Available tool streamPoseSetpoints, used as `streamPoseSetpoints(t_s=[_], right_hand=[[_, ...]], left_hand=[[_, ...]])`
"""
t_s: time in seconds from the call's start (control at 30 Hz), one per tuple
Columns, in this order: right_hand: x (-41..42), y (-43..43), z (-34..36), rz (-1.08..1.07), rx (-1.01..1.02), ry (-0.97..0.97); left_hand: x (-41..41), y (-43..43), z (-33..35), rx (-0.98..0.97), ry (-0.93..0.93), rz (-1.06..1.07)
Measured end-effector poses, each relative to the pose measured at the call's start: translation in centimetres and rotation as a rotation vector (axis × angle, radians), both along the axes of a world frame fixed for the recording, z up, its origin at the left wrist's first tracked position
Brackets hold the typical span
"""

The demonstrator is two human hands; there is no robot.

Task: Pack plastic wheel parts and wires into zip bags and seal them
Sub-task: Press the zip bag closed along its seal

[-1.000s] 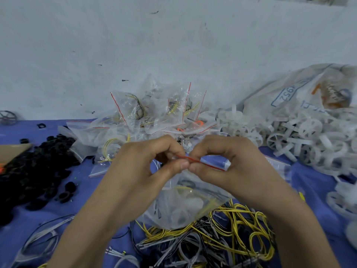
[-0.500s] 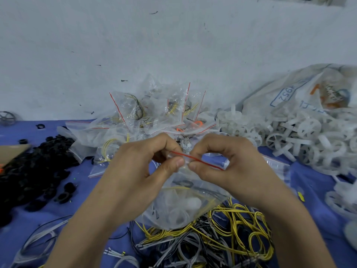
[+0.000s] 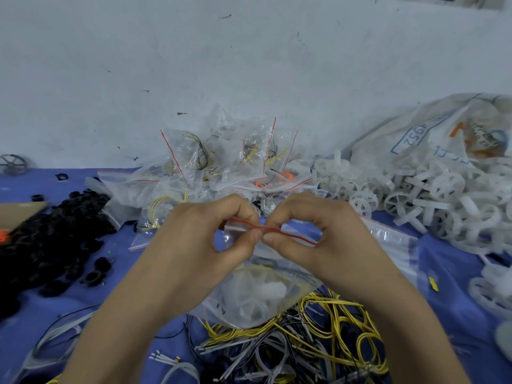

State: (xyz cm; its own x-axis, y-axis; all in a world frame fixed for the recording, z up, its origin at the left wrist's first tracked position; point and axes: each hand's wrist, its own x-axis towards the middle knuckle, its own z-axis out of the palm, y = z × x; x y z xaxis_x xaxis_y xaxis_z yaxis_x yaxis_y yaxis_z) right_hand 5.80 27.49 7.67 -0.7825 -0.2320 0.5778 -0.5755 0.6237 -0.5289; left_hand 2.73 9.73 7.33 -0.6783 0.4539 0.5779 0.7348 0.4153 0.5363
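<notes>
Left hand and right hand each pinch the red zip strip of the zip bag, thumbs meeting at centre. The bag hangs below them with a wheel and wire inside. Judgement: press thumb to forefinger and slide outward toward 9 and 3 o'clock until both corners close. Loose wires crowd 6 o'clock, white wheels sit at 2, packed bags at 12. Bare surface lies at 4 o'clock.

On my feed, a pale grey-white plaster wall, flecked with small dark marks, fills everything toward 12 o'clock. Below it, a blue cloth-covered tabletop spans 9 to 3 o'clock. Light is soft and even.
</notes>
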Motion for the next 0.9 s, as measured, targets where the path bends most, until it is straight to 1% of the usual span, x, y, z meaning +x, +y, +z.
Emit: streamPoseSetpoints(t_s=[0.1,0.23,0.4,0.57,0.73,0.83,0.9], right_hand=[[0.0,0.4,-0.1,0.000,-0.052,-0.088],[0.0,0.1,-0.1,-0.014,0.005,-0.027],[0.1,0.7,0.0,0.023,-0.044,-0.112],[0.1,0.3,0.0,0.025,0.054,-0.019],[0.2,1.1,0.2,0.043,0.031,-0.147],[0.3,1.1,0.1,0.006,0.122,-0.108],[0.3,1.2,0.2,0.005,0.124,-0.116]], left_hand=[[0.0,-0.3,0.0,0.019,-0.027,0.018],[0.1,-0.3,0.1,-0.012,-0.035,-0.030],[0.1,-0.4,0.3,-0.037,0.012,-0.027],[0.1,-0.4,0.4,-0.057,-0.017,-0.059],[0.0,-0.7,0.3,-0.078,-0.007,-0.043],[0.0,-0.6,0.2,-0.090,-0.001,-0.029],[-0.1,-0.6,0.2,-0.072,-0.016,-0.040]])
